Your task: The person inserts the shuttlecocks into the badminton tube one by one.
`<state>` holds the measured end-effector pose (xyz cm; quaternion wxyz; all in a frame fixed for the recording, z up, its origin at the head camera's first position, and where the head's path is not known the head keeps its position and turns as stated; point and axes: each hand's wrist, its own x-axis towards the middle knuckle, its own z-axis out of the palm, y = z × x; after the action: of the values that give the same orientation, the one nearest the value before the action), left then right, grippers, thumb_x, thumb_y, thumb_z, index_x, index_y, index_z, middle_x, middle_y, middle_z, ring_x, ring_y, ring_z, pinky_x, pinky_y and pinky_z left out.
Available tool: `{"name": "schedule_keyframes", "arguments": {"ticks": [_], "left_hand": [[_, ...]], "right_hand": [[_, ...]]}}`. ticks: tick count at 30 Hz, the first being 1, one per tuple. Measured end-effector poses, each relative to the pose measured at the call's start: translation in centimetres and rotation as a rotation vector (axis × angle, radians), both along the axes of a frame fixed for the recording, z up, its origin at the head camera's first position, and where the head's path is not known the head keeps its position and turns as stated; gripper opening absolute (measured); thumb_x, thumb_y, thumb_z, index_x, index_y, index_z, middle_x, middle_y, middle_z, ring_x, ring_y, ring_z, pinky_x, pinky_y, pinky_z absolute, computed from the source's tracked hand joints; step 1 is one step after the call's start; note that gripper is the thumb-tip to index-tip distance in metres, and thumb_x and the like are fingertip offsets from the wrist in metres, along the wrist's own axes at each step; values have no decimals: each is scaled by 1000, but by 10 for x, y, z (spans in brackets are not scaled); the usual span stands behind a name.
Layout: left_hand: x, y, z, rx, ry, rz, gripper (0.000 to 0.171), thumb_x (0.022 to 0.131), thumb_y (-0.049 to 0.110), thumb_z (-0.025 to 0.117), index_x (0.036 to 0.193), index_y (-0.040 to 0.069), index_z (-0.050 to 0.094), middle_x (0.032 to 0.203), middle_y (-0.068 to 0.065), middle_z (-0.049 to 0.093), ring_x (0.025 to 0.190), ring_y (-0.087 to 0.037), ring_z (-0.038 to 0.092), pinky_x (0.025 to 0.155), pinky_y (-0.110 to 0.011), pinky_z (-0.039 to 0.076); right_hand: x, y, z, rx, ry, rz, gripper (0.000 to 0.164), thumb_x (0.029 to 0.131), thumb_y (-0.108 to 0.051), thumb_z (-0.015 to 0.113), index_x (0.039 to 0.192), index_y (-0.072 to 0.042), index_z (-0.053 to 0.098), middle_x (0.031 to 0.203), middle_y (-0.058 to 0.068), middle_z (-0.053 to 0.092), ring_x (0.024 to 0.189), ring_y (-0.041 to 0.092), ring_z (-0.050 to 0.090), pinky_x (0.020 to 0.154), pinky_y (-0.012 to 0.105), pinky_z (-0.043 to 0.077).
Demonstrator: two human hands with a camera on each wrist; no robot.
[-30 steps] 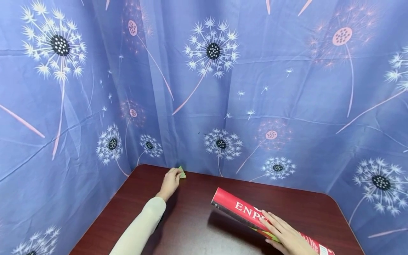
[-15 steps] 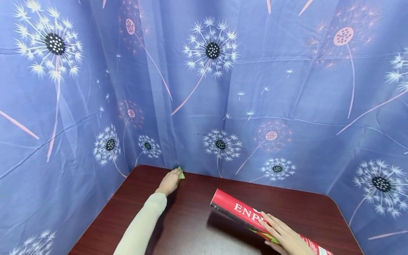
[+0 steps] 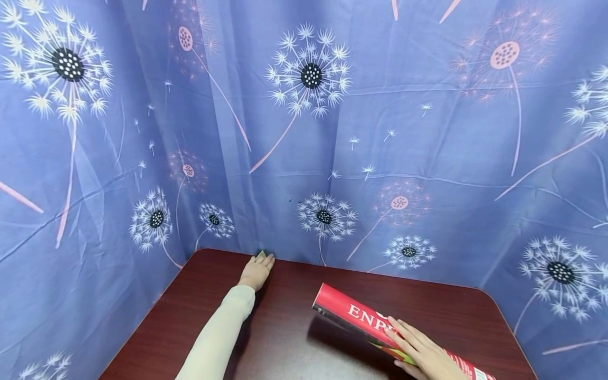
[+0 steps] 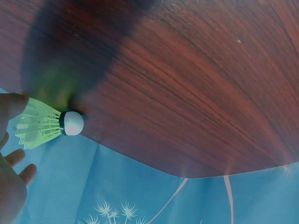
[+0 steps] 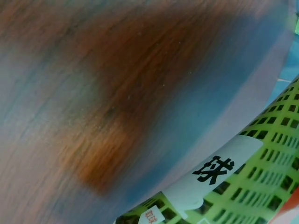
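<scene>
A yellow-green shuttlecock (image 4: 39,123) with a white cork tip lies at the table's far edge. My left hand (image 3: 256,272) is stretched out to it, fingers spread. In the left wrist view the thumb is at the skirt, with the other fingers apart; whether it touches cannot be told. In the head view the hand hides most of the shuttlecock. My right hand (image 3: 423,351) holds a red shuttlecock tube (image 3: 349,311) with white lettering, thumb on the near side and fingers across the top. The tube slants, its far end apparently raised over its shadow. The right wrist view shows its green patterned side (image 5: 261,163).
A dark red-brown wooden table (image 3: 285,316) with rounded corners spreads beneath both hands. Blue curtains (image 3: 404,132) with dandelion prints hang close behind its far edge and at the sides.
My left fingers, earlier pinching the shuttlecock at the far edge, have spread out, and the hand now covers most of it. The right hand and tube stay nearly still; the head view shifts slightly.
</scene>
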<state>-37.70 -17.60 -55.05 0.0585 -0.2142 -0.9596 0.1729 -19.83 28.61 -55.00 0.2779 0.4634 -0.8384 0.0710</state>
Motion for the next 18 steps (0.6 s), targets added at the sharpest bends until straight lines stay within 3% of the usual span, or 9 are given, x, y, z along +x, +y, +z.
{"name": "schedule_keyframes", "arguments": {"ticks": [7,14,18], "left_hand": [[0,-1,-4,-4,0,28,46,91,2,52,136,11,52,141,-5,49,130,-25,43,104,-44,38],[1,-1,-6,84,118,-78,31,87,-5,52,116,1,61,115,-14,55,110,-29,55,98,-38,44],[1,-1,-6,106,158,-124,26,84,-7,56,109,-2,63,105,-14,55,106,-29,57,99,-35,44]], "right_hand": [[0,1,-1,13,-5,-27,68,90,-51,61,139,-6,48,142,15,47,132,17,35,113,16,12],[0,0,-1,22,-25,-23,75,84,-48,70,141,-5,46,144,16,43,132,18,33,114,16,10],[0,-1,-2,9,-14,-25,75,85,-50,68,140,-5,47,143,15,45,130,18,35,113,15,10]]}}
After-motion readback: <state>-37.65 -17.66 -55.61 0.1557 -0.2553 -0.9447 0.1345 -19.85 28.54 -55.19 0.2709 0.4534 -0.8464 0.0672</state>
